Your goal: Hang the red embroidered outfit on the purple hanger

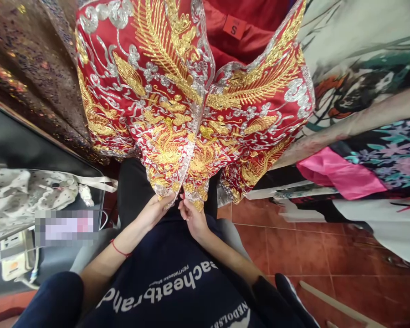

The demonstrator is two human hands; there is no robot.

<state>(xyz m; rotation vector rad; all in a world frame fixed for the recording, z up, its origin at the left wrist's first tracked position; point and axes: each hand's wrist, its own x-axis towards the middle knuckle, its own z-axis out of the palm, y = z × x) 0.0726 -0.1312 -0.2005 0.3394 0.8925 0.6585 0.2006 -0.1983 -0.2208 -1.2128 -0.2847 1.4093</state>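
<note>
In the head view a red jacket (pixel 146 95) with dense gold and silver embroidery hangs in front of me. Its collar lies open at the top, showing red lining with a size tag (pixel 235 27) marked S. Below the chest, the two front edges come together down to the hem. My left hand (pixel 159 207), with a red string on the wrist, pinches the left front corner of the hem. The right front corner is between the fingers of my right hand (pixel 193 216). Whatever small fastening may lie between my fingertips is too small to make out.
At left, a black seat (pixel 10 132) carries a white dotted cloth bag (pixel 30 193), a power strip (pixel 15 255) and a blurred-out object. Sequined fabric (pixel 37 59) hangs behind it. Patterned garments with a pink bow (pixel 341 173) hang at right above the red tiled floor (pixel 304 255).
</note>
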